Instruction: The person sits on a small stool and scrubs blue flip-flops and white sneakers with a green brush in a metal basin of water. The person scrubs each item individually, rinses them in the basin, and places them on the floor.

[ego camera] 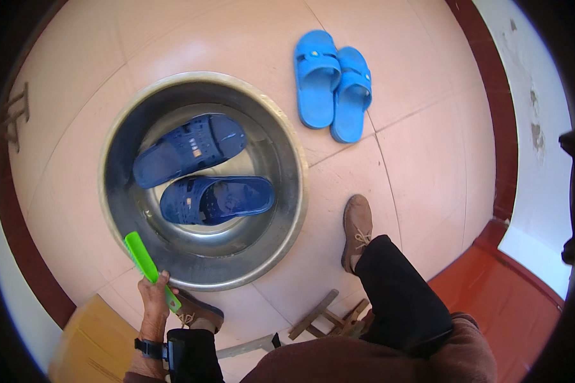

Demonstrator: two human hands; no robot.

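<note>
My left hand [154, 294] grips the handle of a green plastic scrub brush [143, 257], its bristles facing left. The brush head leans over the near-left rim of a wide stainless steel basin [294, 172] on the floor. Inside the basin, two dark blue plastic slippers lie wet in shallow water. The farther slipper [182, 151] is slanted with its sole down; the nearer slipper [239, 196] lies with its opening towards the right. My right hand is out of view; only a brown sleeve shows at the lower right.
A pair of light blue slippers [316, 103] stands on the tiled floor [426, 158] beyond the basin. Wooden stool legs [316, 313] show beneath me. A cardboard box [93, 342] is at lower left, a reddish-brown wooden surface [498, 301] at lower right. My brown shoes flank the basin's near side.
</note>
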